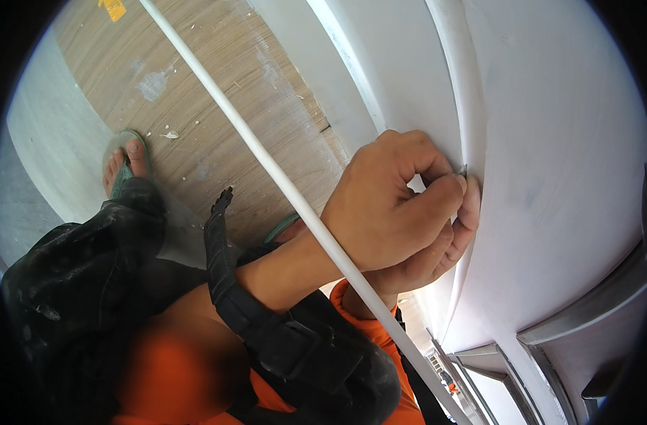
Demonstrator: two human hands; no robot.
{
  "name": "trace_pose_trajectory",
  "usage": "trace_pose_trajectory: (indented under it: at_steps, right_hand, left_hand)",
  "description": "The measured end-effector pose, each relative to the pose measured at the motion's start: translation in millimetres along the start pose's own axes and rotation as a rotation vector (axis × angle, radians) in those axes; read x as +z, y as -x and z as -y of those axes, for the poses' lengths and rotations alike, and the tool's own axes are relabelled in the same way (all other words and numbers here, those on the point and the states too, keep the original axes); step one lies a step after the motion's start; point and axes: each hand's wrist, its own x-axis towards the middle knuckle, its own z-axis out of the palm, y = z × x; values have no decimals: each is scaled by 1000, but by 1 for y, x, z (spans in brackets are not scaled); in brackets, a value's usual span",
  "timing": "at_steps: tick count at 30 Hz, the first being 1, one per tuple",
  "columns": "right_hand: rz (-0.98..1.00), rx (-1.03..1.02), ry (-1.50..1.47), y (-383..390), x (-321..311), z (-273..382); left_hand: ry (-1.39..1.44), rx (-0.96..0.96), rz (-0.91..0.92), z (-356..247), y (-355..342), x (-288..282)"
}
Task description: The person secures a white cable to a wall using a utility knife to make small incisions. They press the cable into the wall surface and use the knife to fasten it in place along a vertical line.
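Far left of the rod [268, 160], the black trousers [75, 283] carry pale marks. Above them, a bare foot in a green sandal [145, 150] stands on the wood-grain floor [189, 78], which shows white smears and crumbs. Farther along, near the rod's upper end and left of it, lies a yellow scrap [113, 8]. Nearer the rod, a black strap [228, 273] hangs across the left forearm, and part of a second sandal [279, 228] shows beyond.

The rod itself, white and slender, runs aslant in front of the left wrist; I cannot tell whether the two touch. Just right of it is the left hand [389, 202], nearly closed, thumb and forefinger brought together at a white strip [467, 99]. The right hand [419, 268], also right of the rod and partly hidden beneath the left, has its fingers curled, with fingertips at the same strip. Whether either hand grips anything I cannot tell.

The strip, right of the rod, follows the edge of a pale panel [557, 134]. Farthest right of the rod's lower end stand dark-edged frames [586, 319].
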Motion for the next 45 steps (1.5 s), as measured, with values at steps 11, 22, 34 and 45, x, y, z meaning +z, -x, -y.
trace_pose_trajectory:
  at_steps: [11, 22, 34, 45]
  right_hand:
    - [86, 0, -67, -8, 11, 17]
    - [64, 101, -60, 9, -30, 15]
    - [124, 127, -136, 12, -70, 24]
    - [120, 109, -154, 10, -59, 23]
  left_hand:
    - [16, -12, -9, -1, -2, 1]
    - [77, 11, -5, 4, -2, 1]
    - [-510, 309, -111, 21, 1, 15]
    - [-347, 250, -247, 17, -4, 6]
